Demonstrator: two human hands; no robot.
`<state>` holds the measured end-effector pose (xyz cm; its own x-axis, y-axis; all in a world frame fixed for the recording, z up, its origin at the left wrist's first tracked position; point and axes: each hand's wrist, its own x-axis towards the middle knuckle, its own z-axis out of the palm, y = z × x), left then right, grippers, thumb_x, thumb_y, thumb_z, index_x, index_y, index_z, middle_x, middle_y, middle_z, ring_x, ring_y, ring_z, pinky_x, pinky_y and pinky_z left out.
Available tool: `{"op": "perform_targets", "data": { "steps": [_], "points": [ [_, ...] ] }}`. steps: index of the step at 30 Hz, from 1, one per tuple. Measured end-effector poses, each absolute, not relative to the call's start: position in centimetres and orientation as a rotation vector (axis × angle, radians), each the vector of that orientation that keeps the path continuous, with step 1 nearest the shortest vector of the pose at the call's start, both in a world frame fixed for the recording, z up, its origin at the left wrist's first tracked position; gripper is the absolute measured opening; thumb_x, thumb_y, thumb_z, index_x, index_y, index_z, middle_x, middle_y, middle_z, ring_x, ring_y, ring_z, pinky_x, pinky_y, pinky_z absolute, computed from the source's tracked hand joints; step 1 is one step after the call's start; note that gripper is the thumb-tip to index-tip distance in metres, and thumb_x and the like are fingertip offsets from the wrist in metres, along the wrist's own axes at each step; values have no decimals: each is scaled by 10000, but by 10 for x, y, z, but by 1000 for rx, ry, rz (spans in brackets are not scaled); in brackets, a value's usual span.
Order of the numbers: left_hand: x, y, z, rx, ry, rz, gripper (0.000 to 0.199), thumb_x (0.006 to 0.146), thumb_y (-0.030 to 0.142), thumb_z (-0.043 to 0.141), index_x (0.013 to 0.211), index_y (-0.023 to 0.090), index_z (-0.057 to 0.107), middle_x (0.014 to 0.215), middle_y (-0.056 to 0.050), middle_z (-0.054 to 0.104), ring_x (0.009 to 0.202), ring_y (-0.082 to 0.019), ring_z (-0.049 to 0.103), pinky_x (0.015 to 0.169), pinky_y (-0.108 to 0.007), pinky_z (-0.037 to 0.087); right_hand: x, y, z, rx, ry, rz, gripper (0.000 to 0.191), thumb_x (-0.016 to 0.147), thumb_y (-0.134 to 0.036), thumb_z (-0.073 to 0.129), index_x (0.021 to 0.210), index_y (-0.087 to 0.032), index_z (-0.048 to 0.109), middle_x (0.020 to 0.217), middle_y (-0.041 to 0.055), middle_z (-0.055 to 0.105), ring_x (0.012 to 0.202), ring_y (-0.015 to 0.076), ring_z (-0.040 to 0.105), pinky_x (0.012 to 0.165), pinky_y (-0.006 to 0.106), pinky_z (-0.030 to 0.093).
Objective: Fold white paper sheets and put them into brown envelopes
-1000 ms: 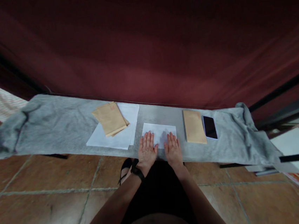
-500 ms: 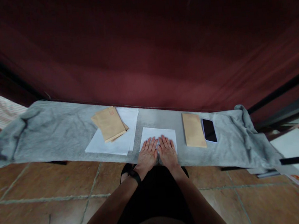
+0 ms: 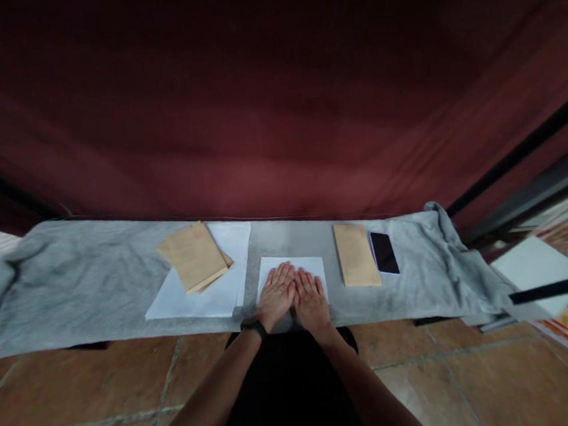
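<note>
A small white sheet of paper (image 3: 267, 265) lies on the grey cloth in front of me, partly covered by both hands. My left hand (image 3: 276, 299) rests flat on it with fingers stretched out. Beside it my right hand (image 3: 311, 302) also lies flat on the paper, and the two hands meet near the fingertips. To the left, several brown envelopes (image 3: 195, 254) lie in a loose pile over larger white sheets (image 3: 187, 304). On the right there is another brown envelope or stack of them (image 3: 355, 254).
A phone (image 3: 384, 253) with a dark screen lies right of the brown envelope. Grey cloth (image 3: 104, 284) covers the long narrow surface and bunches at both ends. Behind rises a dark red panel (image 3: 279, 166). At far right are a white board (image 3: 541, 272) and a black bar (image 3: 562, 286).
Both hands have drawn closer together on the white paper and stay flat. The whole view has shifted slightly, so the things on the cloth appear further left.
</note>
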<state>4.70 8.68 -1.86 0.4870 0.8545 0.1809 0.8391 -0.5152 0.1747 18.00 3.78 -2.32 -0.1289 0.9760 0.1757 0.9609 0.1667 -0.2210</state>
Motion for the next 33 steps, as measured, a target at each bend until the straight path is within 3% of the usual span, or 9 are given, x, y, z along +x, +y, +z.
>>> {"op": "perform_targets", "data": {
  "steps": [23,29,33],
  "points": [
    [34,85,-35,2318,2026,627,606,948,249,293,1517,44,326,1551,-185,375,1470,-283,304,1193,-523,260,204,38,-32,-2083,-1708,-128,535,1033,-261,267,1495,-8,357,1521,244,399,1423,317,376,1143,516,295],
    [41,91,-26,2500,1860,615,564,972,261,288,1504,93,372,1542,-139,417,1474,-254,297,1199,-497,267,190,66,-16,-1826,-2078,62,502,1039,-286,278,1492,-112,405,1561,117,384,1451,239,340,1193,444,249],
    [48,100,-18,2612,1638,473,535,983,236,261,1475,105,426,1536,-111,435,1467,-231,315,1200,-470,282,187,81,-13,-1819,-2151,139,478,1048,-250,246,1464,-139,453,1546,88,416,1449,224,344,1207,457,217]
  ]
}}
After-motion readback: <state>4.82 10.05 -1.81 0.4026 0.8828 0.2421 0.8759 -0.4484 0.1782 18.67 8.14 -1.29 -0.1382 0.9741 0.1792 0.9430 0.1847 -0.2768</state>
